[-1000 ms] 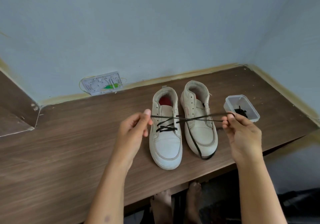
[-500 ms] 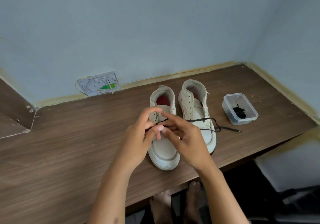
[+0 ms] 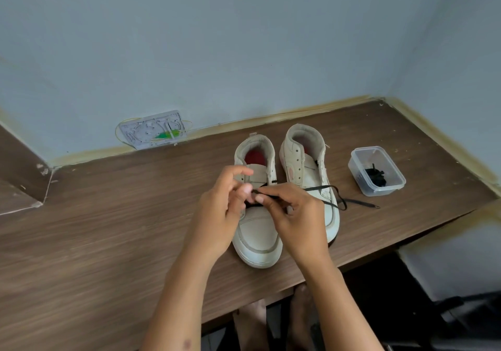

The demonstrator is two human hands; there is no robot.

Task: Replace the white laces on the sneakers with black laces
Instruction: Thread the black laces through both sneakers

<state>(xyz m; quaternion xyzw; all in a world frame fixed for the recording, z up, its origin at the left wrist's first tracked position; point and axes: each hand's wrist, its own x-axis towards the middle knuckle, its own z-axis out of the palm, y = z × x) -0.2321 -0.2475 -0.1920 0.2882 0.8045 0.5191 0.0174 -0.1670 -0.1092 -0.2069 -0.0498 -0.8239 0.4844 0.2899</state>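
From my head camera, I am pinching the black lace (image 3: 324, 188) in my right hand (image 3: 294, 215) over the left sneaker (image 3: 257, 231), which is sitting on the wooden counter (image 3: 108, 228). My left hand (image 3: 219, 212) is curling beside it, fingertips meeting the lace. The lace is trailing right across the right sneaker (image 3: 309, 171) onto the counter, near a clear tub (image 3: 376, 170) holding another black lace.

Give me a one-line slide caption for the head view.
Both hands, left hand and right hand, work a black lace at the left sneaker on a wooden table.
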